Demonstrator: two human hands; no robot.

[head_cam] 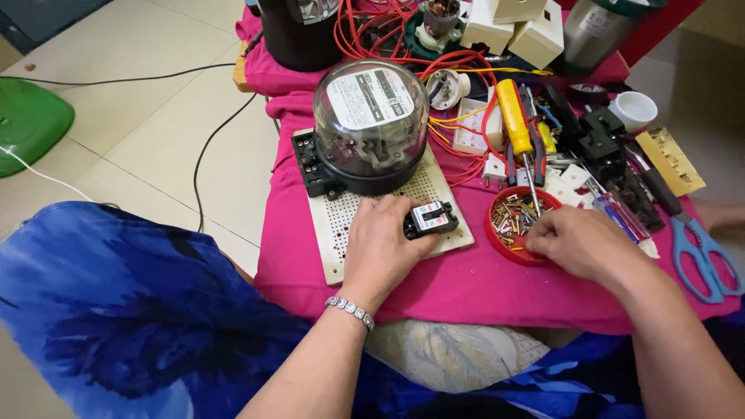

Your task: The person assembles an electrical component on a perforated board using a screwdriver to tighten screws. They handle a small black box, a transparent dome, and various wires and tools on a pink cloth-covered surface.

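The small black circuit breaker with a white label and red switch [431, 219] sits on the near right corner of the cream perforated mounting board [341, 225], and your left hand [380, 248] is curled around its left side, fingers closed against it and pressing it to the board. Just behind it on the same board stands the round electricity meter with a clear glass dome and black base [371, 124]. To the right of the board, your right hand [578, 244] rests on the near rim of the shallow red round lid filled with small screws and metal bits [518, 213], fingertips pinched together down in the screws; you cannot tell from here whether anything is caught between them. The two hands are well apart, with the breaker between them. Behind the lid lies a yellow-handled screwdriver [514, 116] among tangled red wires [458, 70]. At the far right edge, blue-handled scissors [702, 252] lie on the bright pink cloth [466, 287] that covers the table.
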